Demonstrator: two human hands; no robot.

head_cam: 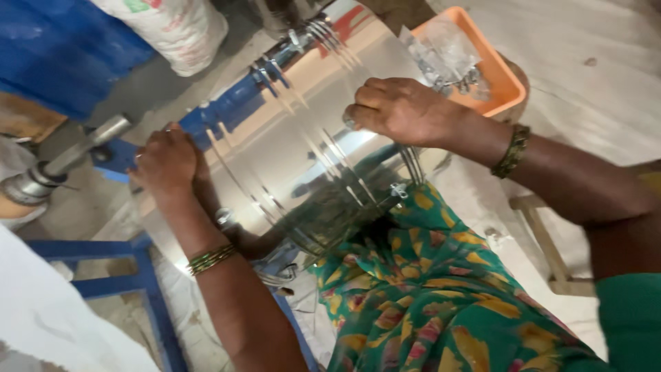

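Drum: large shiny ribbed steel cylinder (296,145), lying tilted across the middle of the frame, its lower end against the green and yellow patterned cloth (427,289).
Left hand (165,160): flat against the cylinder's left flank, fingers spread, not closed around anything.
Right hand (403,110): curled into a fist on the upper wall; what it pinches cannot be told.
Handling: likely stiff, slippery, dent-prone; the raised ribs and rim give purchase.
Room: blue metal frame (148,282) lower left, orange plastic tray (506,86) upper right, both close.
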